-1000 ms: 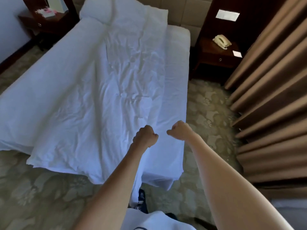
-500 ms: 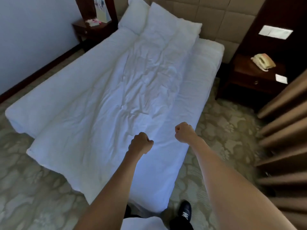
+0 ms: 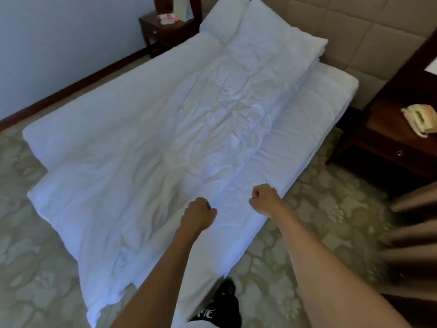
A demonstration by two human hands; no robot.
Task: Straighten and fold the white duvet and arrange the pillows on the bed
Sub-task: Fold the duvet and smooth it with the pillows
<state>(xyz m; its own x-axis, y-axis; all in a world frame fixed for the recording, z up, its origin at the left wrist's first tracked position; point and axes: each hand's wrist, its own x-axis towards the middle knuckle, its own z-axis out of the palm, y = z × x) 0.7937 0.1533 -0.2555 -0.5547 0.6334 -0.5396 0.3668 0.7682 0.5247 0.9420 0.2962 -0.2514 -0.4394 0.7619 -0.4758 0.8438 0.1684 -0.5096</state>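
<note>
The white duvet (image 3: 189, 143) lies wrinkled in a long strip down the bed, from the headboard to the foot, where its end hangs over the near corner. A white pillow (image 3: 220, 22) shows at the head end, partly under the duvet. A strip of bare mattress (image 3: 319, 110) runs along the right side. My left hand (image 3: 197, 215) and my right hand (image 3: 264, 200) hover over the foot end as closed fists. Neither holds any cloth.
A dark nightstand (image 3: 165, 29) with small items stands at the far left of the bed. Another nightstand (image 3: 390, 143) on the right carries a beige phone (image 3: 421, 119). Brown curtains (image 3: 413, 233) hang close on the right. My black shoe (image 3: 224, 301) is on the patterned carpet.
The view has swung round the foot corner, bringing the left wall and more of the bed's left side into sight. Both hands stay in fists, a little farther apart.
</note>
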